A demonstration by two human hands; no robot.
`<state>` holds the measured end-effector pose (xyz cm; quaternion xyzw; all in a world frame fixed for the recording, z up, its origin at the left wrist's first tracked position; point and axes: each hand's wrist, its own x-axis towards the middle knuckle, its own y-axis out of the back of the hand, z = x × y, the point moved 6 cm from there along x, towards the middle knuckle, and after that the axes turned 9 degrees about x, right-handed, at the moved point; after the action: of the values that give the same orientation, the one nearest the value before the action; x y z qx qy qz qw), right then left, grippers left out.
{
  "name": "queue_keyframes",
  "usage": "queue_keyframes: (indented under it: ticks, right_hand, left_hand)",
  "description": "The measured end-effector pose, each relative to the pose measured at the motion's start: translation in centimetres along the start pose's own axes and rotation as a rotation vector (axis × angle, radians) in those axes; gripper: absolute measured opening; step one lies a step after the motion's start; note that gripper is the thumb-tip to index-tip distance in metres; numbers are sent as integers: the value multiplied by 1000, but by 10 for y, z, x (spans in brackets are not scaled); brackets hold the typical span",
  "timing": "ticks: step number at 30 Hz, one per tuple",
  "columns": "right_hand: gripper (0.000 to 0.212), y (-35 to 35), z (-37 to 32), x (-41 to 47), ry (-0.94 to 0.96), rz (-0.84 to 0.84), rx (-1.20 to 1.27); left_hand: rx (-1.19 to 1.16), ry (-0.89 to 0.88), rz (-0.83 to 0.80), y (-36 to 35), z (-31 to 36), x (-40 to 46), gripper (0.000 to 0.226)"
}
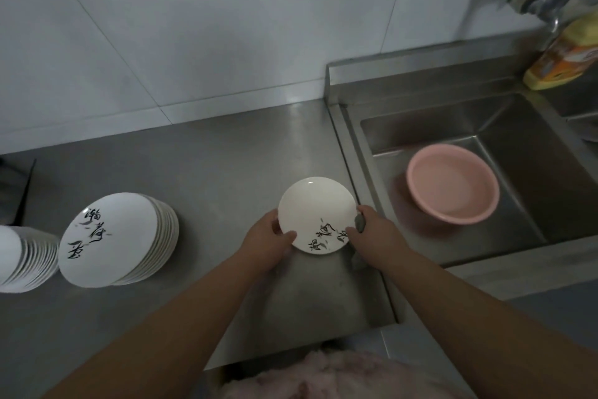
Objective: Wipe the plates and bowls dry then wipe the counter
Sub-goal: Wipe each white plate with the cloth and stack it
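Two plate stacks (118, 238) (22, 258), one held plate (315, 212), one pink basin (453, 183), one bottle (564, 57).

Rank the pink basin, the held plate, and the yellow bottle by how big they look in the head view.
1. Pink basin, widest of the three.
2. Held plate, gripped by the left hand and right hand.
3. Yellow bottle; partly cut off at the frame edge and farther away, so its rank is unsure.
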<state>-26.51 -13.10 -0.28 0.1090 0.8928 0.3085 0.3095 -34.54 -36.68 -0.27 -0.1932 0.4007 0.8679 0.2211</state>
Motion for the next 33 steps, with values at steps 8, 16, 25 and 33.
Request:
queue_keyframes:
  ticks: [8,16,25,33]
  right_hand:
    - [66,-8,-55,-33,121,-11,-172]
    - [67,-81,-165,-60,282,-107,-182]
    - [65,-194,-268,-83,395,-254,-269]
    - [65,-249,-296,-79,338,-231,-359]
  left_hand:
    - [182,-73,73,49,-17,-29,54]
    - [236,-80,252,163,-84,-76,26]
    - [155,144,441,265,-218,-116,41]
    - [196,127,306,292,-255,-93,56]
